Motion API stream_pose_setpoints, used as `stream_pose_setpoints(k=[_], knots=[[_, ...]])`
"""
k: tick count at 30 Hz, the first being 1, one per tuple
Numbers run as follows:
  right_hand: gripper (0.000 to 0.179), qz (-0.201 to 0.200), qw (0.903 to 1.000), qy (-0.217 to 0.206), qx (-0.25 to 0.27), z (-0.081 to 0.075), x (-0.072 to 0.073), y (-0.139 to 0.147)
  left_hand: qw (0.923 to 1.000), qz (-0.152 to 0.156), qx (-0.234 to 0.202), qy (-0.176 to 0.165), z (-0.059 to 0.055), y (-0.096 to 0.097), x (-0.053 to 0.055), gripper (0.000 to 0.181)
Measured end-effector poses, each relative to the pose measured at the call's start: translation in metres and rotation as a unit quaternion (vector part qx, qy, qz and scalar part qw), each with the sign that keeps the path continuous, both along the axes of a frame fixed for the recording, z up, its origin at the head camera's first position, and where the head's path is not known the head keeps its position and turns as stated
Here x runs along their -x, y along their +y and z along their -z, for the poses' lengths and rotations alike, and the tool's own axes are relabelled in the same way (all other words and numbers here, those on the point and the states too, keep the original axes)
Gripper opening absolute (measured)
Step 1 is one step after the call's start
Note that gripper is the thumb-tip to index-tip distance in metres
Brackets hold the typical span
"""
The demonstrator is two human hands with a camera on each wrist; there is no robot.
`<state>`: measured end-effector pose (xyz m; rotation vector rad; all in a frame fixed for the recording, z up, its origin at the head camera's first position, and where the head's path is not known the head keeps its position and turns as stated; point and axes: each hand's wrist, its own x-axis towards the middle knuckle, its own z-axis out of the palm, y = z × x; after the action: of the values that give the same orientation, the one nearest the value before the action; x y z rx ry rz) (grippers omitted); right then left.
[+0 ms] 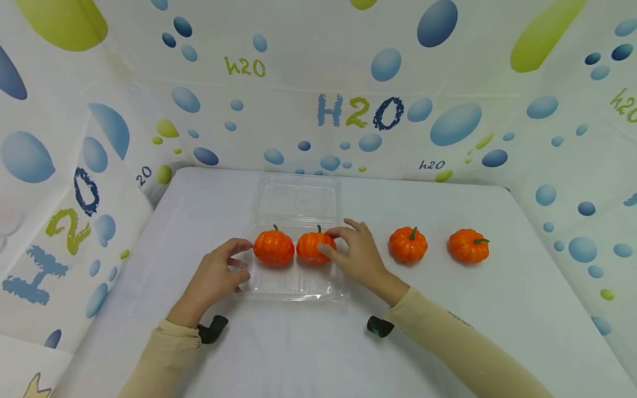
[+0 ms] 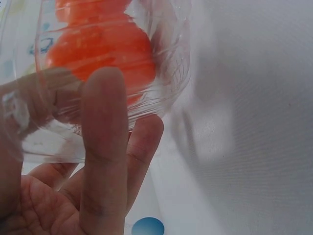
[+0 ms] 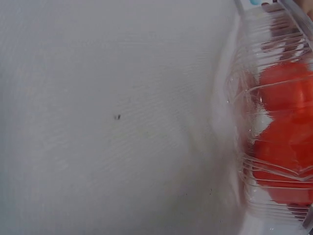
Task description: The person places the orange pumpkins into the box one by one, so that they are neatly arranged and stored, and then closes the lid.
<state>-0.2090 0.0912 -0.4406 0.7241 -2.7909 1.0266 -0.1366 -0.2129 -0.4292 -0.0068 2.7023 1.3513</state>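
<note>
A clear plastic clamshell box (image 1: 293, 287) lies with its lid (image 1: 298, 200) folded back. Two small orange pumpkins with green stems sit side by side in its base, a left pumpkin (image 1: 274, 248) and a right pumpkin (image 1: 314, 248). My right hand (image 1: 359, 253) pinches the right pumpkin, thumb across its front and fingers behind. At the box's left side is my left hand (image 1: 217, 275), fingers spread and loosely bent. One fingertip reaches the left pumpkin's side. In the left wrist view, fingers (image 2: 103, 142) lie against the clear wall.
Two more orange pumpkins stand on the white table to the right, a nearer one (image 1: 408, 245) and a farther one (image 1: 468, 246). Black wrist pieces show below the left sleeve (image 1: 213, 329) and the right sleeve (image 1: 380, 326). A patterned curtain (image 1: 298, 83) surrounds the table's back and sides.
</note>
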Motion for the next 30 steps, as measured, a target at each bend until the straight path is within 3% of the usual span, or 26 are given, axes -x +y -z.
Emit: stream_pose_setpoints(k=[5, 9, 18, 30], knots=[[0.048, 0.000, 0.9975, 0.055, -0.044, 0.000, -0.001, -0.001, 1.0000, -0.002, 0.002, 0.000, -0.001, 0.000, -0.001, 0.056], [0.050, 0.007, 0.9964, 0.064, -0.055, -0.001, -0.001, -0.002, 1.0000, -0.004, 0.001, -0.001, -0.001, 0.000, -0.001, 0.056], [0.054, 0.012, 0.9964, 0.069, -0.047, -0.003, -0.002, 0.001, 1.0000, -0.004, -0.005, -0.002, -0.001, 0.001, -0.002, 0.057], [0.047, 0.009, 0.9885, 0.151, -0.002, -0.012, -0.014, 0.027, 1.0000, 0.002, -0.003, 0.008, -0.001, -0.001, -0.001, 0.057]])
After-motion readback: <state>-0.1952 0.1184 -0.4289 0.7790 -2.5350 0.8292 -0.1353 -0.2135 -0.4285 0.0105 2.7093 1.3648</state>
